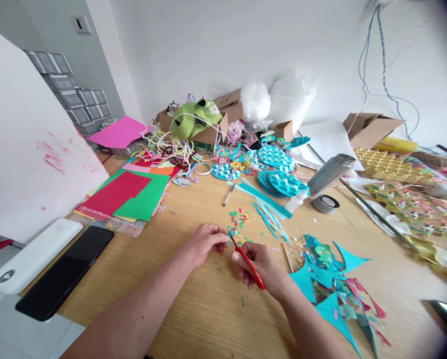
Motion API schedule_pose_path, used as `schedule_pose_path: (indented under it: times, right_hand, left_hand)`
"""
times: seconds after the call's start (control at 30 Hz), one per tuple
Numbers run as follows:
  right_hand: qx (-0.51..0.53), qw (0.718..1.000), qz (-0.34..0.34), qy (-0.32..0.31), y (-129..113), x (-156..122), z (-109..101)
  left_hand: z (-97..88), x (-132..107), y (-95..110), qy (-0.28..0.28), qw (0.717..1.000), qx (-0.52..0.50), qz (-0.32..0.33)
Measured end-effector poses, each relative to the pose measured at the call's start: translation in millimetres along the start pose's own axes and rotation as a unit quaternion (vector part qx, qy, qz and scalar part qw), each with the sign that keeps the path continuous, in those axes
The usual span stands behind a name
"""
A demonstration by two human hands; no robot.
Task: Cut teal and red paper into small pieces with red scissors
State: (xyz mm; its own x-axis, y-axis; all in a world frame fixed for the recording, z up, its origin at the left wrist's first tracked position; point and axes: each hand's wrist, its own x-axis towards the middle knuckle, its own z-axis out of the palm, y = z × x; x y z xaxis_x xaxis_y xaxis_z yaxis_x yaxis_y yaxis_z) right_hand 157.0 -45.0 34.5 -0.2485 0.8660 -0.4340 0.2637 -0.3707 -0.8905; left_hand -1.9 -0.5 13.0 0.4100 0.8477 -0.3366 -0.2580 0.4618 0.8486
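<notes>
My right hand [259, 264] grips a pair of scissors by the red handles [250, 268], the dark blades pointing up and left. Close to the blade tips, my left hand [209, 243] has its thumb and fingers pinched together on something small, perhaps a blue-green scrap, too small to make out well. Just beyond the hands lies a scatter of tiny red, yellow and green paper pieces [239, 217]. Blue paper strips [265, 219] are to the right of them, and a pen [229, 194] rests farther back.
Turquoise and red paper offcuts [330, 279] spread at the right. Stacked coloured sheets [141, 199], a black phone [64, 274] and a white power bank [36, 254] lie left. A metal bottle [330, 174], tape roll [325, 203] and blue scalloped discs [283, 183] stand behind.
</notes>
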Motion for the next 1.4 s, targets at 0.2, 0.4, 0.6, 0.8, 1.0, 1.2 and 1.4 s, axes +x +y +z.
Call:
schedule_pose_path:
  times: [0.2,0.4,0.6,0.8,1.0,1.2,1.4]
  right_hand:
    - [-0.002,1.0,-0.003,-0.002,0.7,0.3,-0.3]
    - [-0.005,1.0,0.006,0.002,0.2,0.2,-0.2]
    - [-0.001,1.0,0.007,0.005,0.8,0.1,-0.5]
    - [-0.001,1.0,0.003,0.004,1.9,1.1,-0.4]
    - [0.01,1.0,-0.009,-0.01,2.6,0.1,-0.2]
    - [0.0,1.0,0.005,-0.007,1.6,0.3,-0.8]
    - [0.0,1.0,0.004,-0.003,1.7,0.3,-1.5]
  left_hand:
    - [-0.3,-0.1,0.1,-0.01,1.0,0.007,-0.003]
    - [-0.2,-0.2,0.4,-0.001,1.0,-0.002,0.0]
    - [-0.3,-0.2,0.7,-0.005,1.0,-0.004,0.001]
    - [-0.9,0.8,-0.9,-0.013,1.0,0.001,-0.003]
    - [-0.2,-0.2,0.4,-0.025,1.0,0.015,0.006]
    - [-0.1,-0.1,0.3,-0.018,1.0,0.013,-0.001]
    - [-1.8,1.1,-0.8,-0.012,1.0,0.008,0.004]
